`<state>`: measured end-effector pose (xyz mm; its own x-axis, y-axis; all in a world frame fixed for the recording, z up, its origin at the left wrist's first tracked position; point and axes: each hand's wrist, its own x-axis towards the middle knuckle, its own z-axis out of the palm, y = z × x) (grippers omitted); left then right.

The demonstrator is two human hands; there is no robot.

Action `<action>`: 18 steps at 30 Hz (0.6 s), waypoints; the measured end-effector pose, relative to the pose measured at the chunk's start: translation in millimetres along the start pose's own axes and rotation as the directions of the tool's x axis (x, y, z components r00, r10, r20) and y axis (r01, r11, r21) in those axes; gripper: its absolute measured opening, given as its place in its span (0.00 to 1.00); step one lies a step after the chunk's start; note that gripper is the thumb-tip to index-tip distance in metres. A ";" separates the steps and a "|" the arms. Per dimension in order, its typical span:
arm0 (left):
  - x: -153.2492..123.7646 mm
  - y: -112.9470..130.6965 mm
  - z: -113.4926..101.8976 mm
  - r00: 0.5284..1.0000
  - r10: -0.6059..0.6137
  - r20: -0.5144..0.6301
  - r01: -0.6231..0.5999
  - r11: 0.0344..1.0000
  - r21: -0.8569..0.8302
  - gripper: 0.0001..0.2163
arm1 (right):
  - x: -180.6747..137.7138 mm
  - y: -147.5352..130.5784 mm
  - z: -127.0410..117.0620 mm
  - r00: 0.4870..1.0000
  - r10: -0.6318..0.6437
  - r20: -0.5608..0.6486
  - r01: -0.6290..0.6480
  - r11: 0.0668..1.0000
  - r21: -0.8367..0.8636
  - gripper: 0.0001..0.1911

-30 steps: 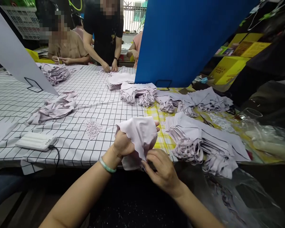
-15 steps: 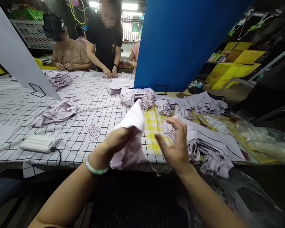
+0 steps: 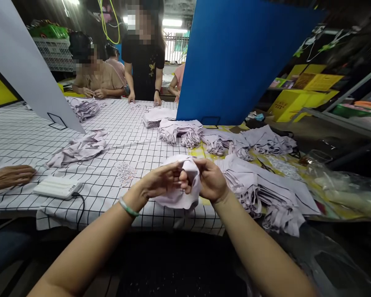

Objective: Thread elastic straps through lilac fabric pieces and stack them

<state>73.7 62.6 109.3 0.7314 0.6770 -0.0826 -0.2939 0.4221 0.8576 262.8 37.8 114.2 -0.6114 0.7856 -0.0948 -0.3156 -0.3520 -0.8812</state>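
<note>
A pale lilac cloth piece (image 3: 182,194) hangs between both of my hands just above the table's near edge. My left hand (image 3: 160,181), with a green bangle at the wrist, pinches its upper edge from the left. My right hand (image 3: 210,179) is closed on the same edge from the right, fingers curled round the fabric. Directly to the right lies a fanned stack of the same lilac pieces with straps (image 3: 266,189).
Checked tablecloth (image 3: 117,136) carries more lilac piles (image 3: 78,148) (image 3: 181,132), a white power bank (image 3: 57,187) with cable, and small scraps (image 3: 125,170). A blue board (image 3: 235,62) and a white board (image 3: 24,66) stand upright. Another person's hand (image 3: 9,176) rests at left; several people work at the far side.
My right hand, open beside the cloth half a second ago, has closed on its top edge. The cloth has dropped lower. A person's hand has come into view at left.
</note>
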 end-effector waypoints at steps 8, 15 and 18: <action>-11.1 -17.4 -14.3 0.850 0.436 -0.295 0.074 0.456 0.887 0.15 | -7.9 -25.3 -5.4 0.979 -0.026 -0.204 -0.036 0.954 -0.298 0.11; 7.8 -37.6 -3.4 0.960 0.036 -0.279 0.083 0.911 0.403 0.10 | -34.0 -70.8 -1.4 0.987 -0.117 -0.109 0.071 0.930 -0.360 0.06; -18.5 -0.5 10.4 0.965 0.195 -0.176 -0.205 0.978 -0.038 0.18 | -35.3 -45.7 -19.8 0.956 -0.100 -0.276 -0.020 0.916 -0.401 0.09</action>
<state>66.7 43.6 115.7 0.5401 0.8416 -0.0019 -0.4605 0.2974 0.8363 313.1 36.2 148.7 -0.3523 0.9267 -0.1307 0.0145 -0.1342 -0.9908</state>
